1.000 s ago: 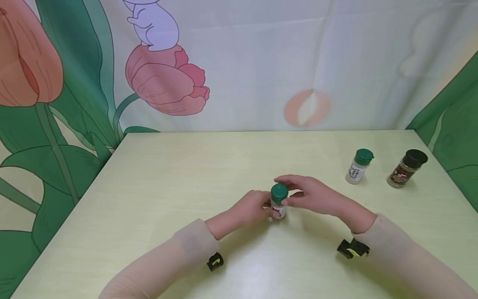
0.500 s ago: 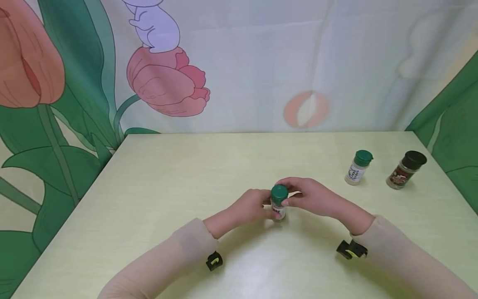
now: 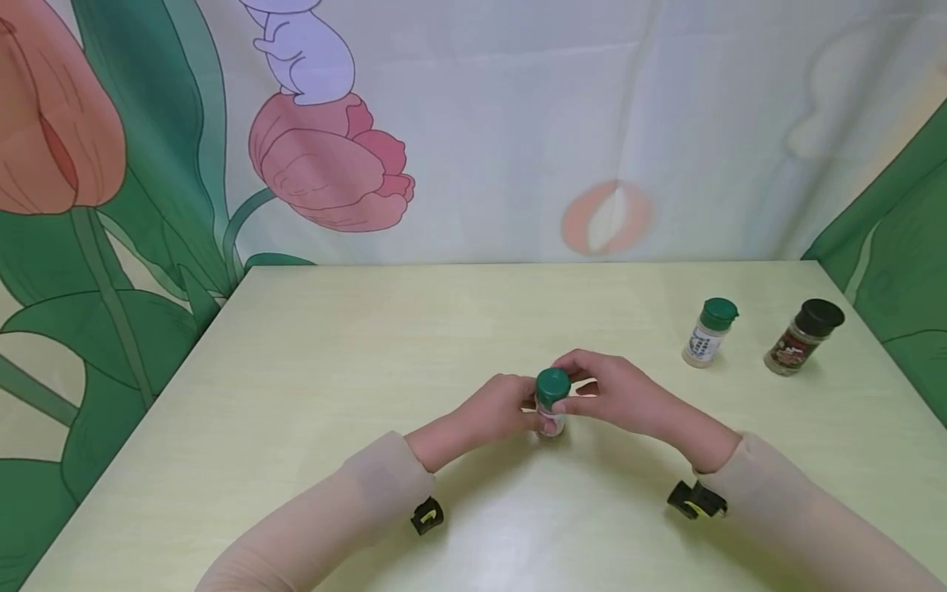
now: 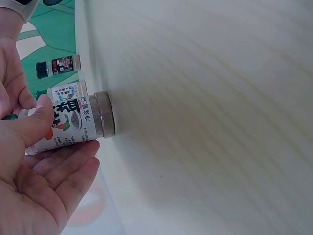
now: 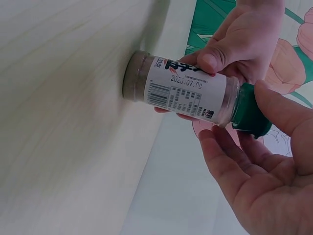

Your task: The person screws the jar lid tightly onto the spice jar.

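Observation:
A small clear spice jar with a green cap (image 3: pixel 552 385) stands upright on the table between my two hands. My left hand (image 3: pixel 497 409) grips its body, thumb across the white label (image 5: pixel 186 90) and fingers behind. In the right wrist view, the thumb of my right hand (image 3: pixel 617 395) lies on the green cap (image 5: pixel 252 110), with the fingers around the other side, pinching it. Greyish-brown powder (image 4: pixel 103 115) shows at the jar's base in the left wrist view. The cap is on the jar.
At the right of the pale table (image 3: pixel 355 345) stand another green-capped spice jar (image 3: pixel 709 333) and a black-capped spice jar (image 3: pixel 802 337). A printed curtain (image 3: pixel 481 148) hangs behind the table's back edge. Each sleeve has a small black device (image 3: pixel 698 499) below its cuff.
My right thumb has slid slightly left and its fingers slightly right around the cap, a small twist. My left hand and the jar have stayed in place.

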Demonstrator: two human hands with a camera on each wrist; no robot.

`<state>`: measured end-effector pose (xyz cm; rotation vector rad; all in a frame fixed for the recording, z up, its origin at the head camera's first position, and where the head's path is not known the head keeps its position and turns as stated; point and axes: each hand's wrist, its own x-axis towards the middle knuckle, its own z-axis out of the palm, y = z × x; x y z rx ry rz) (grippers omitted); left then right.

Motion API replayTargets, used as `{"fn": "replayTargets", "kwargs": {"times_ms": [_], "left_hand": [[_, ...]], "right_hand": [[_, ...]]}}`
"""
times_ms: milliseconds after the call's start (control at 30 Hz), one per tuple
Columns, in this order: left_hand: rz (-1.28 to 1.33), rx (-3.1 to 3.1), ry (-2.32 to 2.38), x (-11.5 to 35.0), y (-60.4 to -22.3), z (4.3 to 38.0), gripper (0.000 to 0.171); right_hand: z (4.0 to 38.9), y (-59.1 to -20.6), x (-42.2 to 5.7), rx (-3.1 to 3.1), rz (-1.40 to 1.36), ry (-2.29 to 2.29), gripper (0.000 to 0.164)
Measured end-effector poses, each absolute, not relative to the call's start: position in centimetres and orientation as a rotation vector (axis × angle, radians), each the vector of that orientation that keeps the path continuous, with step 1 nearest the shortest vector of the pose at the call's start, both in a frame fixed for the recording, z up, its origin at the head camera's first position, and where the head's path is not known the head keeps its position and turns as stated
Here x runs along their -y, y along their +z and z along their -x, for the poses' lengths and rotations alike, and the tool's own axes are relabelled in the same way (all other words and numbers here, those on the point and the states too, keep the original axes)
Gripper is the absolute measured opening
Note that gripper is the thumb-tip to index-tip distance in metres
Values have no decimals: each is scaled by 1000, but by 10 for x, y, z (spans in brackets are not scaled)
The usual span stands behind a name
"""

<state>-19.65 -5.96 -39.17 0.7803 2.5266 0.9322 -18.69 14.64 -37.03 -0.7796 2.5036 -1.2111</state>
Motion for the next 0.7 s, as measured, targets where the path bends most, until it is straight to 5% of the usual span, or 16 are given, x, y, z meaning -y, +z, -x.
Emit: {"fn": "replayTargets", "kwargs": {"times_ms": [700], "left_hand": [[-793, -2546, 923, 61, -391, 195, 23]], "right_hand": [[184, -370, -141, -2623, 690, -1153, 29]]}}
